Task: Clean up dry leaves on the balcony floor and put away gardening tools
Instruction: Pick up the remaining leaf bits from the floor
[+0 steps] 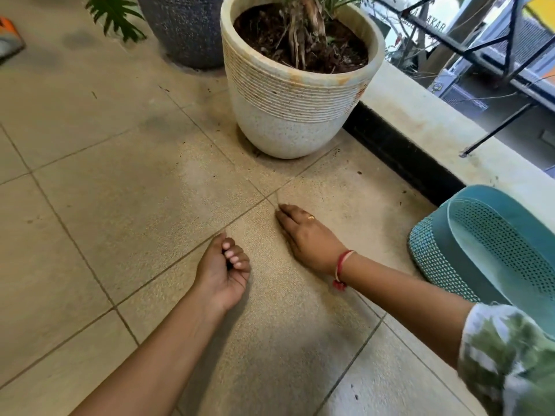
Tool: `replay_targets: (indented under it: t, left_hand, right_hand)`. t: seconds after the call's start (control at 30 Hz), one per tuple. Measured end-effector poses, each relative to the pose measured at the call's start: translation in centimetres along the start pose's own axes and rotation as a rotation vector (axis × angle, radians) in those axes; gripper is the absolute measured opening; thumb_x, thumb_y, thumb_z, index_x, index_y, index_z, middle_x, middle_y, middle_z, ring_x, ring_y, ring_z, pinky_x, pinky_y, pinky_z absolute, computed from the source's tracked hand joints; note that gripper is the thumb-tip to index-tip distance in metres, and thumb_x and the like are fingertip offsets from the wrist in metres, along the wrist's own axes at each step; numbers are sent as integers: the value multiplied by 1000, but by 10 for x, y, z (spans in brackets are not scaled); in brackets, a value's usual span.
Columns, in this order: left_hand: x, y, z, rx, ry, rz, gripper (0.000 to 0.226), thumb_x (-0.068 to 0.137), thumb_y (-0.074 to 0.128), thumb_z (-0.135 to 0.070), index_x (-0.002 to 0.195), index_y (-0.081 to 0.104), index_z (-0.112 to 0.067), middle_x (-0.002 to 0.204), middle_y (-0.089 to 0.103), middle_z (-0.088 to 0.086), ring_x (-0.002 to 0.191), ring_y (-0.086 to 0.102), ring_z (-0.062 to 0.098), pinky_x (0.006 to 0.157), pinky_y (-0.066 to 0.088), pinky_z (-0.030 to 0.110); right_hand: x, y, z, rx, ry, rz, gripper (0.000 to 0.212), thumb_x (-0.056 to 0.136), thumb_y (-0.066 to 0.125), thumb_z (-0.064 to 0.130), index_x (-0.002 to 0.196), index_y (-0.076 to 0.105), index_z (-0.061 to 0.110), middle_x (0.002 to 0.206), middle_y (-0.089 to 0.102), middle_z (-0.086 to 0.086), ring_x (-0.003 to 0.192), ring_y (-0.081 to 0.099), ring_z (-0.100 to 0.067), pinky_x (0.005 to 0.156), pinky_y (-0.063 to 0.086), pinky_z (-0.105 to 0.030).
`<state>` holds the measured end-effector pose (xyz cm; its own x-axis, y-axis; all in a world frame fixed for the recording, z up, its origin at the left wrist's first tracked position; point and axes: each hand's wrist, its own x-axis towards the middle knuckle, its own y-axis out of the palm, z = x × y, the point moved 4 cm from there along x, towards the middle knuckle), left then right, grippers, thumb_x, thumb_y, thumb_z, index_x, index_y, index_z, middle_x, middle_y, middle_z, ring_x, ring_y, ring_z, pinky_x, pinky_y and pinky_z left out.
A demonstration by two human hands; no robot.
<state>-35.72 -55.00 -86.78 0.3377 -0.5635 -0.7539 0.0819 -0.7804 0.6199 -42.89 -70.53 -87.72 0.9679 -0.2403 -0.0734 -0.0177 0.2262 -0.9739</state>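
Reaching across the tiled balcony floor (pixel 120 205), the right hand (pixel 306 232) lies flat with fingers pressed on a grout line, grasping nothing, while the left hand (pixel 223 270) is curled into a loose fist (can't tell if anything's inside). Teal mesh basket (pixel 444 265) sits by the right edge, white planter (pixel 288 115) beyond; only tiny specks of debris on the tiles.

Arms: bare to the hands.
Right wrist: red thread band (pixel 341 268), knotted.
Right finger: gold ring (pixel 311 217).
Right sleeve (pixel 507 355): short, white with green print.
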Motion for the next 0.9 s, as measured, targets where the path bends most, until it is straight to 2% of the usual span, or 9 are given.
replay_targets:
  t: [0.07, 0.13, 0.23, 0.37, 0.47, 0.53, 0.63, 0.73, 0.9]
  left_hand:
    - [-3, -4, 1, -10, -3, -23, 45, 100, 41, -29, 56, 39, -18, 38, 33, -6, 31, 32, 4, 31, 30, 11]
    - [-7, -7, 1, -26, -15, -40, 44, 100, 40, -29, 58, 38, -18, 38, 34, -5, 31, 33, 4, 32, 30, 11]
    - [-13, -8, 3, -59, -32, -64, 43, 100, 40, -28, 58, 38, -17, 38, 35, -5, 30, 34, 4, 32, 30, 11]
    - [-22, -11, 11, -67, -51, -97, 42, 100, 42, -27, 59, 41, -16, 39, 38, -4, 31, 36, 5, 35, 33, 11]
    - [-28, -17, 18, -25, -61, -126, 41, 100, 43, -26, 60, 44, -14, 42, 41, -3, 34, 39, 6, 38, 38, 12]
    - [-31, -19, 23, 26, -54, -145, 39, 100, 41, -25, 62, 45, -14, 46, 45, -2, 39, 42, 7, 40, 40, 13]
    - [-39, -19, 31, 145, -50, -108, 37, 102, 33, -25, 75, 52, -9, 72, 61, 8, 61, 54, 13, 58, 46, 22]
    - [-51, -16, 41, 162, -108, -6, 45, 100, 29, -25, 71, 59, -7, 66, 64, 9, 56, 65, 19, 63, 48, 28]
    - [-55, -21, 42, 50, -120, 86, 55, 99, 30, -25, 50, 55, -12, 53, 57, 4, 46, 59, 16, 56, 47, 25]
  right_hand:
    - [-15, -1, 6, -56, 7, 62, 48, 101, 32, 17, 147, 26, 7, 153, 27, -15, 139, 28, -28, 115, 27, -34]
    - [-27, -6, 10, -92, 13, 62, 42, 100, 36, 16, 141, 38, 5, 147, 38, -15, 132, 40, -29, 108, 35, -33]
    - [-30, -15, 16, -126, 40, 65, 27, 97, 43, 13, 114, 61, 4, 118, 58, -13, 103, 57, -29, 89, 47, -34]
    - [-21, -27, 28, -124, 223, 40, 20, 94, 45, 8, 97, 64, 5, 96, 62, -9, 88, 60, -27, 75, 48, -31]
    - [-22, -29, 39, 102, 437, -3, 16, 86, 51, 0, 83, 66, 5, 84, 64, -6, 78, 62, -20, 66, 47, -23]
    - [-30, -33, 60, 421, 509, -34, 9, 80, 64, 0, 77, 70, 6, 75, 65, 1, 66, 59, -1, 60, 44, -7]
    - [-48, -47, 109, 672, 399, -45, 6, 74, 72, 4, 77, 73, 10, 70, 64, 9, 59, 57, 7, 60, 44, -3]
    - [-58, -54, 143, 451, 200, -40, 16, 78, 60, 2, 83, 71, 13, 80, 67, 7, 73, 59, -1, 70, 43, -8]
    - [-71, -42, 162, 82, -44, -4, 25, 86, 48, 4, 106, 63, 2, 100, 65, -13, 91, 62, -28, 82, 49, -35]
